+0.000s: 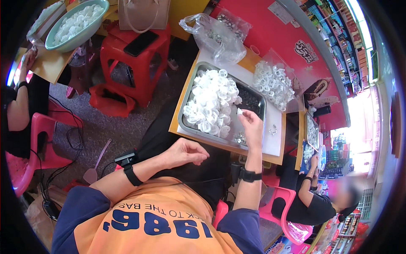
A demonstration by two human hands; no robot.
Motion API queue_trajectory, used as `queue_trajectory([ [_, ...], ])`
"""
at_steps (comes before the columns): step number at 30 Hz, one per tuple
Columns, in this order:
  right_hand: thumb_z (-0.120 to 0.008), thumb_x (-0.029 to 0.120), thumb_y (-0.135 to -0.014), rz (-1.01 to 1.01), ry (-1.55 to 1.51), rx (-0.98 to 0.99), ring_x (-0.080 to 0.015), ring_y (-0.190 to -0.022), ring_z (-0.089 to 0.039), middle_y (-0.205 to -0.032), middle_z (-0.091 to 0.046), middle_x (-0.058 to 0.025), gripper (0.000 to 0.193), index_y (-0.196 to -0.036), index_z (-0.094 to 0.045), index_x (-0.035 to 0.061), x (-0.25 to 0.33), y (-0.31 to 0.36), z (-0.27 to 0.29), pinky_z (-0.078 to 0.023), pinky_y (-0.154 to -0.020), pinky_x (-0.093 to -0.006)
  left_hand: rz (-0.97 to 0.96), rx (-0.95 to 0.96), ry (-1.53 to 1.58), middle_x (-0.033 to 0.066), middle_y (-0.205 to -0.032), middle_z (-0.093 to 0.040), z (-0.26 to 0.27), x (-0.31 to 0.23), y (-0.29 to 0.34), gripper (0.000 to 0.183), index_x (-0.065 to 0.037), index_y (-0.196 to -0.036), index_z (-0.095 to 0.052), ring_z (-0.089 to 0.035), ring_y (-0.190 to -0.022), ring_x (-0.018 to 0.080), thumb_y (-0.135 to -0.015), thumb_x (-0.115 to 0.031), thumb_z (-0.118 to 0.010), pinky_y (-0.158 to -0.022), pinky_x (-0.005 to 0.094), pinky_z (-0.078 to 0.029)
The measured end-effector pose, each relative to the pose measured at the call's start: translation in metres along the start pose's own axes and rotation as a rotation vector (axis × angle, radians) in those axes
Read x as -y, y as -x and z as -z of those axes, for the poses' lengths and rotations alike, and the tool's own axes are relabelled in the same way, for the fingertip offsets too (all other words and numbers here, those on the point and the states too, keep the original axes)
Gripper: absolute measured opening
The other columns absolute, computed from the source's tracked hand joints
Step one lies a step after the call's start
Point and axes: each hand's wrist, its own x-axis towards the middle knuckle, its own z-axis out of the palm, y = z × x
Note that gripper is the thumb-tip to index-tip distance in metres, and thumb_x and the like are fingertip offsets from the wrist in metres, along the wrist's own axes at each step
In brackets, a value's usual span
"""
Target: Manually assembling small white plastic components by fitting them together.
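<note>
My right hand (252,128) is over the right part of a metal tray (265,111), its thumb and fingers pinched on a small white plastic piece (240,111). A big heap of similar white plastic rings and caps (209,101) fills the tray's left side. Small shiny metal pieces (241,139) lie by its near edge, below my right hand, and dark bits (250,99) cover the far right of its bottom. My left hand (186,153) hovers above my lap, short of the tray, fingers curled together; whatever might be between them is hidden.
Right of the tray lies a clear bag of white plastic pieces (274,86). Behind it are clear bags with metal parts (224,36). A red stool (135,63) carries a phone (141,43) and a handbag (144,15). Other people sit left (17,106) and right (313,199).
</note>
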Motion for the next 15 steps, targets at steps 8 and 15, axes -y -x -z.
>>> queue_trajectory([
  [8,-0.06,0.01,-0.096,-0.396,-1.599,0.429,-0.013,-0.078,-0.06,-0.098,-0.064,-0.0076,0.023,-0.115,-0.059,-0.0015,0.026,0.1,0.001,-0.052,-0.068,-0.0271,-0.09,-0.148,0.161,0.0085,-0.091,-0.07,-0.018,-0.02,0.007,0.022,0.002,-0.111,-0.067,-0.067,-0.079,0.0136,-0.092,-0.009,-0.065,-0.073,0.0263,-0.055],
  [15,-0.063,0.011,-0.094,-0.467,-1.26,0.428,-0.0116,-0.079,-0.064,-0.097,-0.068,-0.0049,0.025,-0.116,-0.064,-0.0018,0.044,0.148,-0.027,-0.054,-0.072,-0.0259,-0.159,-0.205,-0.058,0.0056,-0.093,-0.069,-0.019,-0.011,0.012,0.021,0.001,-0.103,-0.071,-0.064,-0.077,0.0076,-0.085,-0.01,-0.075,-0.068,0.0215,-0.053],
])
